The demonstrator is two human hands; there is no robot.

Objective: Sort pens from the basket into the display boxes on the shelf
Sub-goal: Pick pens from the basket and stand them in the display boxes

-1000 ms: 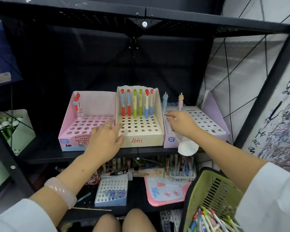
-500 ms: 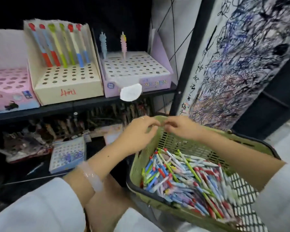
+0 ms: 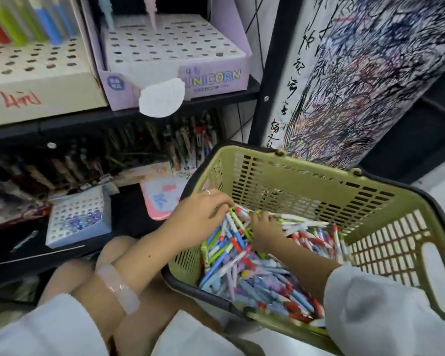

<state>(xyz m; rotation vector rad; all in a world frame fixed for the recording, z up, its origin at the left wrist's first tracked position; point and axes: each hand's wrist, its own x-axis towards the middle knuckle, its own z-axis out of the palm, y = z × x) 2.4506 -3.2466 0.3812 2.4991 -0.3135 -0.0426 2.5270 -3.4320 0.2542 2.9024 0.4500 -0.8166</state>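
Observation:
The green basket (image 3: 316, 194) sits at my right, tilted toward me and filled with several mixed pens (image 3: 257, 276) in blue, red, green and purple. My left hand (image 3: 199, 218) reaches over its left wall, its bent fingers pinching green and blue pens at the top of the pile. My right hand (image 3: 265, 231) is sunk into the pile beside it; its fingertips are hidden among the pens. On the shelf above stand the purple Unicorn display box (image 3: 213, 78) with two pens upright and the cream display box (image 3: 36, 80) with a row of coloured pens.
A white paper tag (image 3: 162, 97) hangs from the shelf edge. The lower shelf holds rows of pens, a small blue-white holed box (image 3: 80, 219) and a pink board (image 3: 159, 200). A black shelf post (image 3: 270, 86) and a scribbled paper sheet (image 3: 370, 73) stand right of the basket.
My view has swung down from the shelf to the basket. Both hands left the display boxes, moved over the basket rim and went down into the pens.

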